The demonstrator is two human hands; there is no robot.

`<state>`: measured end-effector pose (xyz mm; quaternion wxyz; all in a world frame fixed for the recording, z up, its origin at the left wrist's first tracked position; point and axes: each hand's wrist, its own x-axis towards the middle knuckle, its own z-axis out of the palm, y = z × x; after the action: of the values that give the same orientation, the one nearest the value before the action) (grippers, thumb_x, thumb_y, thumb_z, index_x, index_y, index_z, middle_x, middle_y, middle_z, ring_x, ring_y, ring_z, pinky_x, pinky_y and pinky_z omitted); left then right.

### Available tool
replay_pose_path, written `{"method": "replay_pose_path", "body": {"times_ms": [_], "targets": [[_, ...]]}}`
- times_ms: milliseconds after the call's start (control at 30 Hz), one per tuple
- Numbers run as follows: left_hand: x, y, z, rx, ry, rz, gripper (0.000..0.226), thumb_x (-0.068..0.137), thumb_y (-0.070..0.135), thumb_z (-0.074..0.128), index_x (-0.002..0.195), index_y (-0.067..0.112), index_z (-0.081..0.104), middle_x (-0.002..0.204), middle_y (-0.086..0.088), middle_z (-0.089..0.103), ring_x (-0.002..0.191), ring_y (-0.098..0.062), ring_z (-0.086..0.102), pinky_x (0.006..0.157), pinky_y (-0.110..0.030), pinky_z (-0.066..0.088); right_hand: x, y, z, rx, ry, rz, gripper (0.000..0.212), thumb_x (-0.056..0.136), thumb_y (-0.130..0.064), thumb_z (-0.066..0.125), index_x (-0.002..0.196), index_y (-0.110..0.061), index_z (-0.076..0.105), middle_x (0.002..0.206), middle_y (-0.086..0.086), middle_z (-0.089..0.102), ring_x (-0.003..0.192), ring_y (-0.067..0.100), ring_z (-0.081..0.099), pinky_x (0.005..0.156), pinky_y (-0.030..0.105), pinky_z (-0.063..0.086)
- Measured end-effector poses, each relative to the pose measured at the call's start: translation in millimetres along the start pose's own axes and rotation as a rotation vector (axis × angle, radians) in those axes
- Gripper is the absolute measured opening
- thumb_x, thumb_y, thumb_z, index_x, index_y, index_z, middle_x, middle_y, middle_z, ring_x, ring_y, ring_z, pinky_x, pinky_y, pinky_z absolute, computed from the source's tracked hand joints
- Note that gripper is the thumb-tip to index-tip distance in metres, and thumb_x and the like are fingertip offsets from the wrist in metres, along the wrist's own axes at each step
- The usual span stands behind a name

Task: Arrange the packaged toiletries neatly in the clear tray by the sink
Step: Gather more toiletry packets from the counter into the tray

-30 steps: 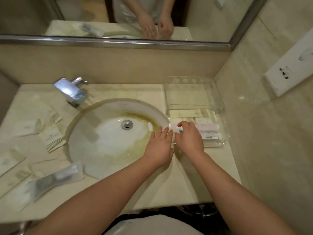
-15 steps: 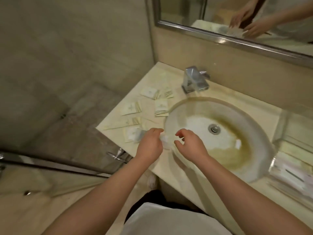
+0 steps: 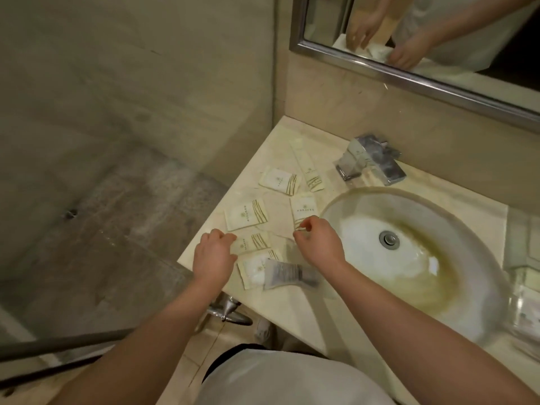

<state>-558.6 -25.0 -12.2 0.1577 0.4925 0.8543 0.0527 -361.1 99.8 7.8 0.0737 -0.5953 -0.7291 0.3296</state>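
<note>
Several cream toiletry packets with gold stripes lie on the counter left of the sink (image 3: 432, 290). A long cream packet (image 3: 252, 242) lies between my hands. My left hand (image 3: 214, 255) pinches its left end with curled fingers. My right hand (image 3: 318, 244) closes thumb and forefinger at its right end, just below a square packet (image 3: 304, 209). Other packets lie farther back (image 3: 279, 181), (image 3: 310, 171), (image 3: 247, 214). Near my wrists, a grey see-through packet (image 3: 287, 273) overlaps a cream one (image 3: 251, 273). The clear tray (image 3: 523, 290) shows only partly at the right edge.
A chrome faucet (image 3: 371, 162) stands behind the basin. The counter's left edge (image 3: 190, 252) drops off to a tiled floor. A mirror (image 3: 438, 39) on the back wall reflects my hands. A metal handle (image 3: 228, 312) sticks out below the counter's front.
The view has swung from the tray to the left side of the counter. Both hands have left the tray and moved across the basin to the loose packets, closing on the long one.
</note>
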Motion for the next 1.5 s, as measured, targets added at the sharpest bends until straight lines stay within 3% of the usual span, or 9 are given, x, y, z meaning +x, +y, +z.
{"method": "replay_pose_path", "body": {"times_ms": [167,300,467,633,800,967,1067,1233,1500], "targets": [[14,-6,-1,0.012,-0.072,-0.001,0.035,0.084,0.032,0.067,0.117,0.022,0.062,0.107,-0.003,0.059,0.102,-0.023,0.05,0.083,-0.035,0.04,24,-4,4,-0.011,0.049,0.048,0.033,0.088,-0.033,0.06,0.117,-0.016,0.06,0.113,0.004,0.063,0.096,0.023,0.063,0.074,0.033,0.051],[21,-6,-14,-0.173,-0.077,0.032,0.017,0.088,0.024,0.06,0.1,0.014,0.065,0.097,-0.003,0.055,0.088,-0.021,0.055,0.069,-0.032,0.046,53,-10,-6,0.002,0.141,0.093,0.037,0.09,-0.034,0.06,0.122,-0.016,0.058,0.121,0.006,0.06,0.104,0.025,0.061,0.08,0.035,0.05],[38,7,-46,-0.295,-0.067,0.086,0.012,0.087,0.024,0.06,0.079,0.016,0.061,0.074,0.003,0.059,0.068,-0.015,0.054,0.052,-0.027,0.034,109,-17,-22,-0.001,0.273,0.191,0.047,0.09,-0.037,0.063,0.128,-0.012,0.056,0.129,0.011,0.059,0.115,0.03,0.059,0.084,0.036,0.048],[50,23,-56,-0.547,-0.191,-0.002,0.013,0.091,0.023,0.062,0.089,0.012,0.068,0.081,0.002,0.067,0.071,-0.01,0.06,0.054,-0.02,0.04,139,-10,-9,-0.073,0.21,0.302,0.053,0.084,-0.045,0.067,0.122,-0.009,0.055,0.121,0.015,0.062,0.112,0.034,0.059,0.087,0.041,0.05],[54,30,-63,-0.716,-0.312,-0.058,0.023,0.096,0.016,0.05,0.075,0.013,0.061,0.061,0.005,0.047,0.053,-0.011,0.041,0.049,-0.023,0.035,151,-8,-9,-0.088,0.101,0.345,0.036,0.088,-0.039,0.058,0.11,-0.011,0.06,0.112,0.012,0.067,0.105,0.034,0.061,0.083,0.038,0.051],[60,41,-69,-0.813,-0.387,-0.088,0.019,0.096,0.015,0.043,0.088,0.017,0.061,0.079,-0.006,0.048,0.065,-0.018,0.039,0.054,-0.029,0.032,124,-12,-28,0.355,0.197,0.213,0.01,0.09,-0.016,0.049,0.08,-0.017,0.048,0.079,0.002,0.056,0.08,0.026,0.056,0.063,0.034,0.043],[57,58,-75,-0.829,-0.42,-0.068,0.026,0.097,0.014,0.045,0.081,0.016,0.065,0.077,-0.005,0.053,0.068,-0.019,0.044,0.053,-0.027,0.034,85,-6,-55,0.678,0.257,0.193,0.013,0.087,-0.019,0.05,0.074,-0.022,0.046,0.081,0.011,0.06,0.082,0.031,0.069,0.074,0.048,0.059],[40,101,-70,-0.795,-0.509,0.043,0.023,0.09,0.016,0.05,0.091,0.015,0.074,0.075,-0.006,0.062,0.063,-0.02,0.05,0.053,-0.03,0.037,-3,28,-101,0.956,0.358,0.243,0.026,0.089,0.005,0.049,0.075,-0.016,0.042,0.083,0.014,0.058,0.078,0.023,0.077,0.056,0.028,0.055],[-31,224,-43,-0.681,-0.585,0.264,0.03,0.078,0.007,0.056,0.097,0.023,0.073,0.086,-0.005,0.074,0.063,-0.013,0.064,0.056,-0.028,0.05,-136,132,-156,1.059,0.523,0.304,0.023,0.09,0.001,0.052,0.102,-0.018,0.053,0.086,0.003,0.076,0.076,0.02,0.076,0.055,0.027,0.043]]}}
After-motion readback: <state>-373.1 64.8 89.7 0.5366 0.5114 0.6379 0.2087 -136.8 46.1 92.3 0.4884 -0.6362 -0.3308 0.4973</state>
